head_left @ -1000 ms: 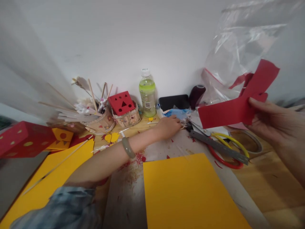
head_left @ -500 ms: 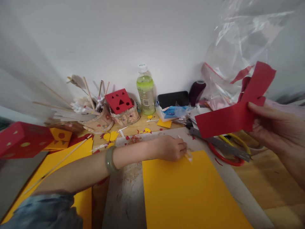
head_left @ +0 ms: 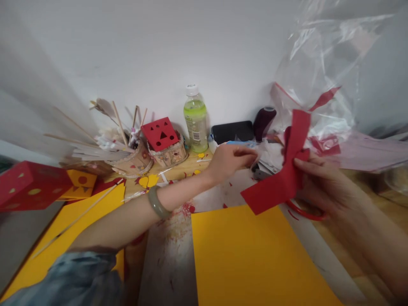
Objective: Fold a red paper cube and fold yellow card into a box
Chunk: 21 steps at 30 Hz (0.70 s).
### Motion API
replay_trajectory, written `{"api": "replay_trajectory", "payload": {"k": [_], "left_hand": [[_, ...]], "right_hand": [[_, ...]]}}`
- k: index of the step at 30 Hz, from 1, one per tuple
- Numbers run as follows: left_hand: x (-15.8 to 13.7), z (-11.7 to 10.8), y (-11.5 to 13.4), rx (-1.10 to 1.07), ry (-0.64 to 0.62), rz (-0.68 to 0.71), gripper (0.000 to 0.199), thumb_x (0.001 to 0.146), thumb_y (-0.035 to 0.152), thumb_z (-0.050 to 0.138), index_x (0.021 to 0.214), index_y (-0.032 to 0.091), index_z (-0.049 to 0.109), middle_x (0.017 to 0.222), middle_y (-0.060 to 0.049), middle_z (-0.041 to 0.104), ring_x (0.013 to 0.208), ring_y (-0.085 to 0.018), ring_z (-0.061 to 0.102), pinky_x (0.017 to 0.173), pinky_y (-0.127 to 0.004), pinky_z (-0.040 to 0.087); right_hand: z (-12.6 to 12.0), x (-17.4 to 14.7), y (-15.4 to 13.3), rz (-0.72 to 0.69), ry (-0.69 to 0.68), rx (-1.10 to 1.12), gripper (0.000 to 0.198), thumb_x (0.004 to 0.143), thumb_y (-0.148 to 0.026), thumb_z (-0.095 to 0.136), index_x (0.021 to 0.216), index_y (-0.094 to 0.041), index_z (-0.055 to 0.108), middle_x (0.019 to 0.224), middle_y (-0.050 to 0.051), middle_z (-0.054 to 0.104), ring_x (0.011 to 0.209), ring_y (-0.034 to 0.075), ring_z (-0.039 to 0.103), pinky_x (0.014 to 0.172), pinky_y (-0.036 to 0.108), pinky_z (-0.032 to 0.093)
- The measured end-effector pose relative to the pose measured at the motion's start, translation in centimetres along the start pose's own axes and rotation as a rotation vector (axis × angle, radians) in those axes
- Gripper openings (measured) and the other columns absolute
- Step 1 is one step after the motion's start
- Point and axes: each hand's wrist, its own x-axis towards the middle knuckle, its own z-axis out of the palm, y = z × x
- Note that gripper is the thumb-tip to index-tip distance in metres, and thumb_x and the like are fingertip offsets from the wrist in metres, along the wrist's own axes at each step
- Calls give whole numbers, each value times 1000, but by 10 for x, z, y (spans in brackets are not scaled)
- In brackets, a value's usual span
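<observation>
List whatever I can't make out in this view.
All in the head view:
Left hand: fingertips blurred; any grip unclear.
Red loop: partly hidden by the red paper and right hand.
Middle yellow sheet: cut off by the bottom edge.
Bottle: label print too small to read.
Red box: cut off by the left edge.

The left hand (head_left: pixel 230 162) has moved from the far edge of the yellow sheet (head_left: pixel 258 255) back toward the black phone (head_left: pixel 232 132), while the right hand (head_left: pixel 327 182) has swung the red paper (head_left: pixel 274 191) leftward
</observation>
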Motion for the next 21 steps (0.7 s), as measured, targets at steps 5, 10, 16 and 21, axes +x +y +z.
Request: {"api": "replay_trajectory", "payload": {"k": [5, 10, 16, 21], "left_hand": [[39, -14, 29, -383, 30, -24, 17, 75, -1, 54, 80, 13, 64, 73, 2, 66, 70, -10, 63, 69, -21, 50], [58, -22, 44, -232, -19, 36, 16, 72, 1, 58, 65, 14, 63, 68, 4, 64, 79, -16, 63, 75, -26, 51], [56, -49, 46, -182, 33, -47, 30, 92, 12, 42, 118, 10, 57, 98, -4, 68, 84, -9, 65, 82, -23, 51], [49, -31, -4, 311, -44, -119, 46, 72, 27, 73, 114, 13, 59, 119, -12, 59, 111, -27, 55, 96, -38, 43]], "right_hand": [[24, 10, -7, -45, -55, -41, 36, 53, -20, 81, 87, -26, 72, 85, -3, 72, 74, 13, 66, 69, 17, 57], [30, 15, -37, -203, -37, -161, 29, 56, -17, 79, 83, -22, 73, 92, 1, 72, 81, 15, 67, 68, 16, 57], [-2, 21, -81, -265, 246, -253, 24, 73, -3, 62, 77, -25, 72, 105, 0, 70, 106, 18, 60, 73, 21, 57], [-42, 32, -97, -369, 253, -263, 23, 81, -12, 64, 81, -34, 71, 116, -10, 65, 126, 15, 43, 80, 14, 52]]}}
